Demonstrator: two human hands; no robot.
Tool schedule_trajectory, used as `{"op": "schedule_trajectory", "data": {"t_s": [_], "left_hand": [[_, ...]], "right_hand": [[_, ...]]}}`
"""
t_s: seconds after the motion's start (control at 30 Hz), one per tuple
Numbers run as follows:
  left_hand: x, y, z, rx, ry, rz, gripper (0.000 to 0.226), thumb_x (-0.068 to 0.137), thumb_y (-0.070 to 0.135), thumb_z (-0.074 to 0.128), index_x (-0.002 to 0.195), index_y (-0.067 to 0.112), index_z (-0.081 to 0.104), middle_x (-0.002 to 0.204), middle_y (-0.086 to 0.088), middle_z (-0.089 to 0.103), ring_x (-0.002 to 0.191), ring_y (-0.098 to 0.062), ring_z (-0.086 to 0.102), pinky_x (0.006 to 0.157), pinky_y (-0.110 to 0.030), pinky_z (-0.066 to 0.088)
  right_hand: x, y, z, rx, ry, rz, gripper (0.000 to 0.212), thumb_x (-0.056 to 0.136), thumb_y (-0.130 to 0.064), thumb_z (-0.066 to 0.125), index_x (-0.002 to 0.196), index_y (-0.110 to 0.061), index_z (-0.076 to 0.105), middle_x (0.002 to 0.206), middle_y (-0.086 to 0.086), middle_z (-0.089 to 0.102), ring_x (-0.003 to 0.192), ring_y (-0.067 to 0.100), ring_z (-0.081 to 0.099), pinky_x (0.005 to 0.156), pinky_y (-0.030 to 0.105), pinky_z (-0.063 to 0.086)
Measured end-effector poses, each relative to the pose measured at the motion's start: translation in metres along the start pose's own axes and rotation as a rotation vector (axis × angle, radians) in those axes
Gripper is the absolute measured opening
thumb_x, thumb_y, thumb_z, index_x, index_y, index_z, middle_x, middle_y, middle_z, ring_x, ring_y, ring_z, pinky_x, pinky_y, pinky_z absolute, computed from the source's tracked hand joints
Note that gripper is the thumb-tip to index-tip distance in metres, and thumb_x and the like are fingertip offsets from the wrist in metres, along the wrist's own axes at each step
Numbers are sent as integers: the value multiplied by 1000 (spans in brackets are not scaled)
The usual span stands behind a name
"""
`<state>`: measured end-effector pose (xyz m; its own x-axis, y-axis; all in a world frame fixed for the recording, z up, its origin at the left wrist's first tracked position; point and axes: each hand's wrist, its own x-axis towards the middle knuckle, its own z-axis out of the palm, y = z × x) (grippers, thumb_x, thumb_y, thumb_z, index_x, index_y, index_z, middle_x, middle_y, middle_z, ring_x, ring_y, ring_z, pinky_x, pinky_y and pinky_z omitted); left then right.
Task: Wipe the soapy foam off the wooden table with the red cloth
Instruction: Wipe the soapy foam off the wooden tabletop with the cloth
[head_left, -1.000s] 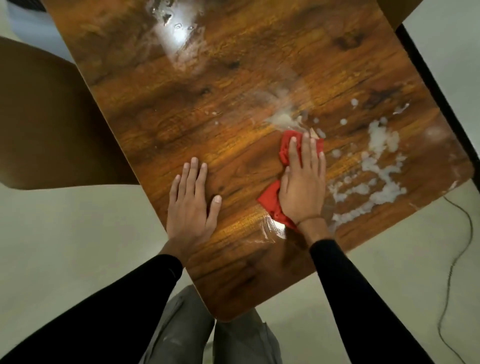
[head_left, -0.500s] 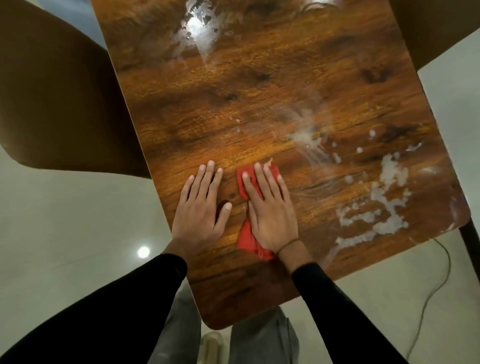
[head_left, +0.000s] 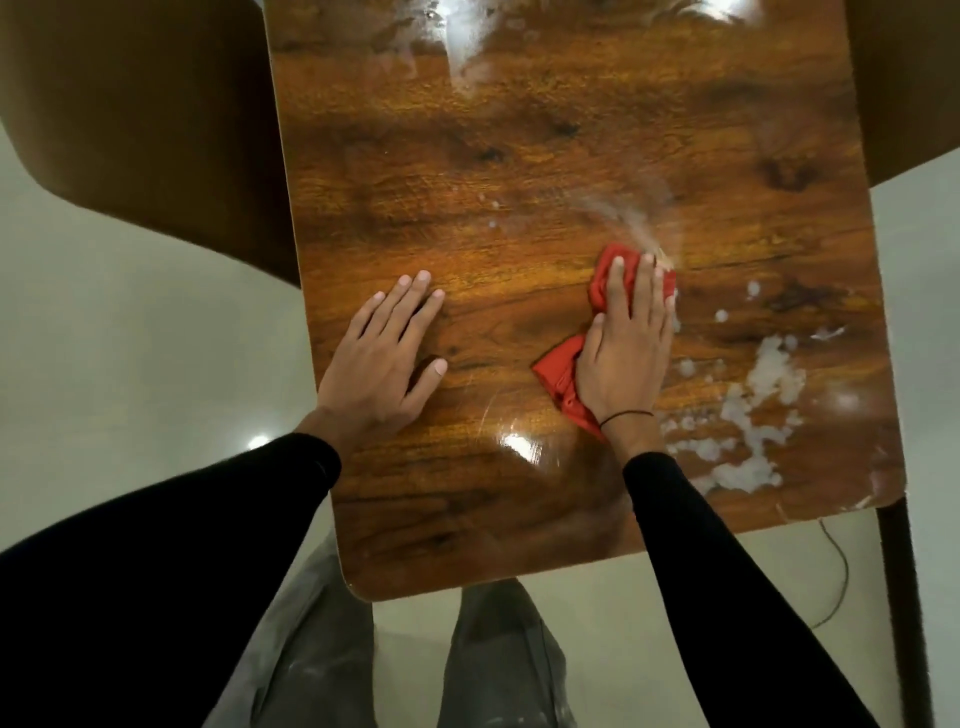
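Foam (head_left: 753, 415) lies in white clumps and smears near the table's near right corner, running from the near edge up along the right side, with a few small blobs farther in. Just left of it, the right hand (head_left: 626, 353) presses flat, fingers stretched out, on the red cloth (head_left: 561, 374); the hand does not close round the cloth but pins it under palm and fingers. The cloth is bunched, one corner sticking out to the left of the wrist and another fold showing past the fingertips. A thin dark band circles the right wrist. The left hand (head_left: 387, 358) lies open and empty, palm down on the bare wood toward the table's left edge, well apart from the cloth, fingers spread and pointing away from the person. Both arms wear black sleeves (head_left: 727, 571). Past the cloth, a pale wet streak (head_left: 639, 218) arcs across the table (head_left: 467, 519) toward the right side. At the far edge the wood shines with wet glare (head_left: 457, 36). Brown chairs stand at the table's left (head_left: 145, 130) and far right.
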<state>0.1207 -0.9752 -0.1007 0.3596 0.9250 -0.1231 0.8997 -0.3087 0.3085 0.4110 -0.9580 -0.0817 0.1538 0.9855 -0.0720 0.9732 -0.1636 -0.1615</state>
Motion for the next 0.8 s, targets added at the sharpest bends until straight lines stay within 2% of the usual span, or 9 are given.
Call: {"op": "schedule_trajectory", "data": {"t_s": [0.17, 0.37, 0.47, 0.57, 0.67, 0.8], "left_hand": [[-4, 13, -9, -21, 2, -55, 75, 111, 54, 35, 175, 15, 24, 185, -11, 14, 172, -29, 11, 139, -43, 3], [-48, 70, 5, -103, 141, -269, 67, 116, 41, 36, 175, 10, 25, 185, -13, 13, 172, -28, 11, 140, -41, 4], [-67, 96, 19, -145, 153, -297, 64, 117, 37, 33, 174, 11, 27, 185, -11, 16, 172, -26, 13, 140, -39, 4], [-72, 95, 19, -165, 154, -308, 62, 118, 38, 29, 174, 12, 30, 184, -10, 19, 172, -25, 15, 140, -42, 7], [-71, 94, 19, -173, 182, -311, 61, 117, 38, 31, 172, 10, 35, 183, -11, 23, 171, -26, 19, 140, -45, 12], [-75, 91, 22, -234, 235, -322, 59, 116, 35, 34, 170, 10, 39, 181, -11, 29, 170, -25, 24, 139, -41, 13]], "right_hand": [[-68, 12, 1, -72, -26, -76, 67, 116, -31, 29, 180, -17, 13, 188, 15, 7, 175, 33, 7, 141, 55, 13], [-118, -12, 8, -14, -113, -461, 72, 114, -36, 34, 180, -17, 12, 188, 15, 4, 175, 32, 4, 140, 56, 13], [-139, -16, 15, -11, -142, -594, 75, 113, -35, 42, 180, -17, 14, 187, 17, 6, 175, 34, 5, 140, 56, 11], [-152, 8, 18, 21, -163, -677, 77, 111, -31, 45, 180, -18, 15, 188, 15, 8, 175, 32, 5, 141, 55, 8], [-148, 30, 16, 11, -150, -590, 78, 111, -30, 47, 180, -19, 13, 188, 12, 6, 175, 31, 5, 141, 56, 10], [-145, 8, 19, -40, -38, -187, 75, 112, -29, 42, 180, -13, 14, 187, 18, 7, 174, 36, 7, 140, 58, 11]]}}
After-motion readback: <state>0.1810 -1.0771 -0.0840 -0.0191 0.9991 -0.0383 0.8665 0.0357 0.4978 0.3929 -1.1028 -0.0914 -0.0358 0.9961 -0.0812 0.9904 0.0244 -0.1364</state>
